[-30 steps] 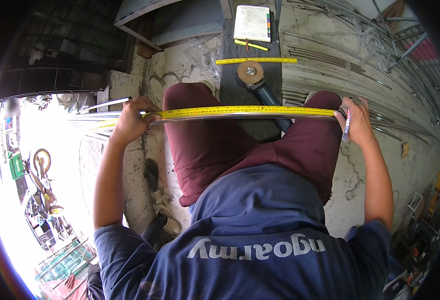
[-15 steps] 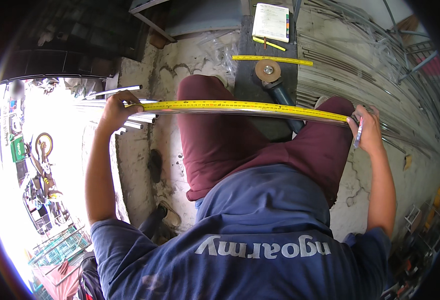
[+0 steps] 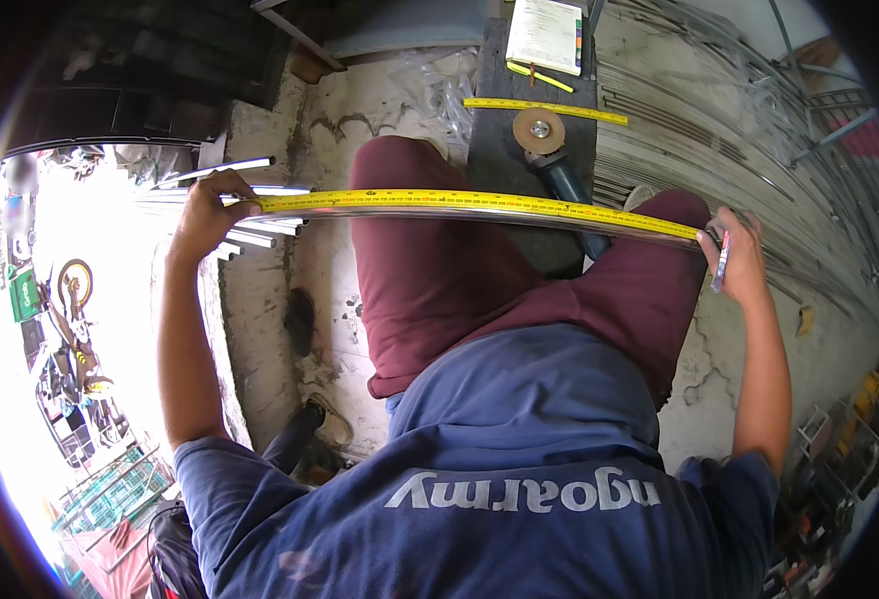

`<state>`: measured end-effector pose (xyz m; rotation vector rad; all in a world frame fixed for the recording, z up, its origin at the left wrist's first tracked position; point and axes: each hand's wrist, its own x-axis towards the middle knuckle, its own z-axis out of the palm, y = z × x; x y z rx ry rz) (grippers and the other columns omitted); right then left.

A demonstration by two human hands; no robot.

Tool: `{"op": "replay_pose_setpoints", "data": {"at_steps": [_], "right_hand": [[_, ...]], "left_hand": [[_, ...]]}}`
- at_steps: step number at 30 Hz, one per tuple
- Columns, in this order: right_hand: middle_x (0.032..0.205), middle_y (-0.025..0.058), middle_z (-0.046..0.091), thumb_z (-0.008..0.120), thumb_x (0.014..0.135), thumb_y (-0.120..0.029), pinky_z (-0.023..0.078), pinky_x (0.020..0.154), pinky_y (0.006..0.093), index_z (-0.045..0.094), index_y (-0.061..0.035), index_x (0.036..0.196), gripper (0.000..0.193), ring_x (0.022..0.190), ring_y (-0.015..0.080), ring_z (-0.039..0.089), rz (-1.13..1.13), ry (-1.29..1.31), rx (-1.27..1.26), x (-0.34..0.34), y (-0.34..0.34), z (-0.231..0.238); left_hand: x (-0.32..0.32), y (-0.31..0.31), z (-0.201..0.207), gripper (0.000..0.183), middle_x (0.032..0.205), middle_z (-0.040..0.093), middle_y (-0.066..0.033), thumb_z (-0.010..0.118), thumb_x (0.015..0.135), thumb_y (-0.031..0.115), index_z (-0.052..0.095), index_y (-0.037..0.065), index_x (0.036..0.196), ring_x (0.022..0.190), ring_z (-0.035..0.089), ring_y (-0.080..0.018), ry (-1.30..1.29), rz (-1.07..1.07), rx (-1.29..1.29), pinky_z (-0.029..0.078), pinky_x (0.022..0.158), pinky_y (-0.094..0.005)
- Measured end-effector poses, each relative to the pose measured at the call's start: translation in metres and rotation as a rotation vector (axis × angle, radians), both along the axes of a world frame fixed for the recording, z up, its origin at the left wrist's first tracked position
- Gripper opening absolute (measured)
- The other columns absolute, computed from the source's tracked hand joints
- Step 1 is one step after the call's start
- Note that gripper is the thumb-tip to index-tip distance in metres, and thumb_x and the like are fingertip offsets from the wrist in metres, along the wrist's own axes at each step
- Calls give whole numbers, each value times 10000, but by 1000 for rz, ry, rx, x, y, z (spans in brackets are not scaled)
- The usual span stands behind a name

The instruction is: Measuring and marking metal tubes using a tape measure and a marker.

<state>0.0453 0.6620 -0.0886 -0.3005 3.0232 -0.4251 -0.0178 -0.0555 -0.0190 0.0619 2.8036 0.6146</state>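
A yellow measuring tape [image 3: 439, 200] is stretched across above my thighs, along a shiny metal tube [image 3: 415, 213]. My left hand [image 3: 205, 214] pinches the tape and tube at their left, thumb and fingers closed. At the right end my right hand [image 3: 741, 262] is closed round the tape and tube, with a slim pale pen [image 3: 723, 258] also held in it, pointing down. How the right fingers grip behind the tube is hidden. Beneath the tube, an angle grinder [image 3: 564, 188] with a brown disc lies on a dark bench [image 3: 489, 165].
An open notebook [image 3: 545, 38] with a yellow pen [image 3: 549, 79] lies on the bench's far end. Nearer is another yellow measuring strip [image 3: 549, 110]. Long metal rods [image 3: 679, 150] cover the floor at right. Several tube ends [image 3: 250, 240] stick out near my left hand.
My left hand has slid left, and more of the tape and tube shows between my hands. My right hand stays nearly in place, still with the pen.
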Motion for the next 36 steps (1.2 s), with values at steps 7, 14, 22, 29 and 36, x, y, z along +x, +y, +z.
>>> {"op": "replay_pose_setpoints", "data": {"at_steps": [7,14,22,29,36], "right_hand": [[749,137,620,771,910,-136,408,1113,539,541,-52,932,246,774,406,641,-8,-8,4,1,2,1],[764,145,653,778,906,-134,405,1112,549,565,-47,956,235,789,405,660,-10,6,-37,3,0,3],[723,132,591,776,913,-129,415,1118,521,576,-43,947,220,755,396,620,-27,33,-38,5,2,2],[744,133,639,777,897,-121,399,1122,538,543,-56,913,244,762,404,650,-24,5,-52,3,3,3],[726,129,613,778,894,-117,408,1116,524,547,-47,910,242,741,393,633,-5,32,-70,3,2,1]], "left_hand": [[-2,20,-6,189,938,727,-99,882,771,2,771,-16,922,884,679,-224,-24,-47,104,536,864,-372],[-6,70,-9,198,930,725,-100,901,730,12,802,-4,900,922,677,-244,-4,-126,85,538,849,-386],[-13,118,-15,248,913,733,-115,929,701,84,820,15,913,897,684,-264,-31,-236,57,536,792,-394],[-16,132,-15,225,887,734,-123,928,714,99,812,17,888,876,684,-286,-29,-312,60,533,792,-410],[-12,130,-13,245,903,726,-121,925,735,102,798,4,919,866,682,-259,-37,-299,97,529,782,-401]]}}
